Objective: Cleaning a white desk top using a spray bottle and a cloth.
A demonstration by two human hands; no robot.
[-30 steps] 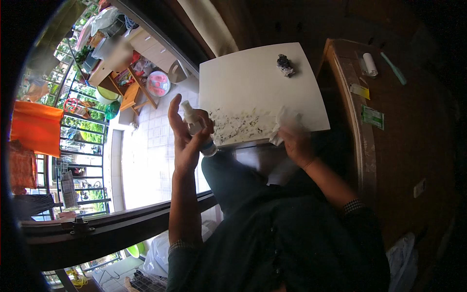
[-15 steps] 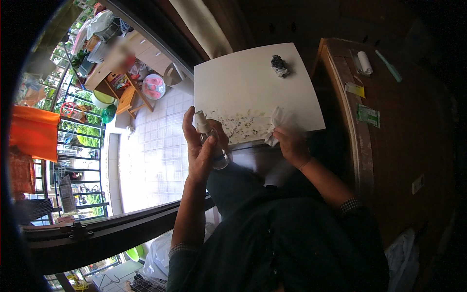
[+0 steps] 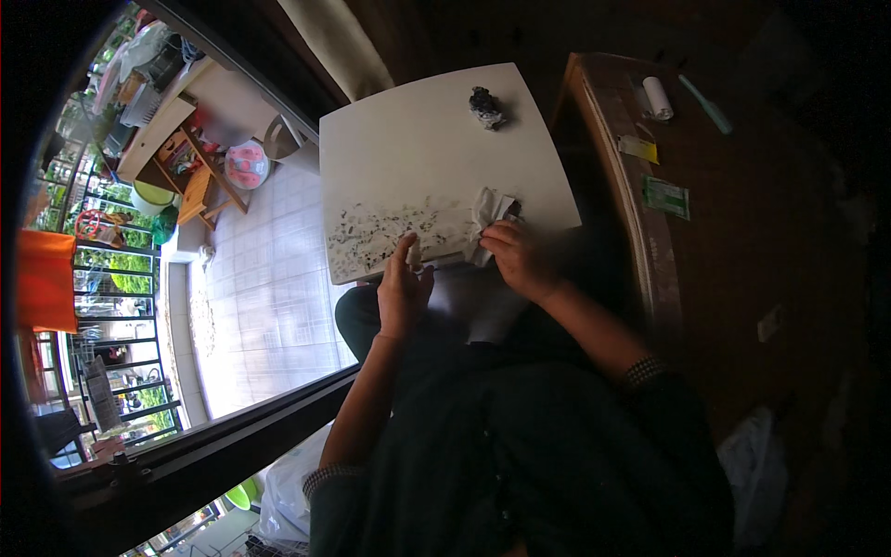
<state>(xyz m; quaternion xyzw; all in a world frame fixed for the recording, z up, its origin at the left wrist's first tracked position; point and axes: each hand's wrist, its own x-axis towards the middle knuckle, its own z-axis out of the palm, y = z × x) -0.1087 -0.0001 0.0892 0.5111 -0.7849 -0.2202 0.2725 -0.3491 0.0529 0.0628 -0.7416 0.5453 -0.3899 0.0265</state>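
Note:
A white board (image 3: 408,139) lies before me, its near left part covered with dark and greenish specks (image 3: 376,234). My right hand (image 3: 524,260) pinches a crumpled white tissue (image 3: 484,212) with a grey smudge, pressed to the board's near right side. At the near edge, my left hand (image 3: 402,297) is closed round a spray bottle (image 3: 415,252); only a pale bit of it shows beyond the fingers, and the rest is hidden. Toward the far right corner sits a wad of blackened tissue (image 3: 484,110).
To the right stands a brown wooden cabinet (image 3: 733,213) bearing a white roll (image 3: 657,98), a pale green stick-shaped tool (image 3: 705,104), a yellow-and-white packet (image 3: 639,148) and a green packet (image 3: 666,197). At left, a dark door frame (image 3: 232,422) borders a tiled floor (image 3: 269,269).
My left hand has tilted the spray bottle forward and down toward the board's near edge. The tissue in my right hand now shows a grey smudge. The whole view has shifted.

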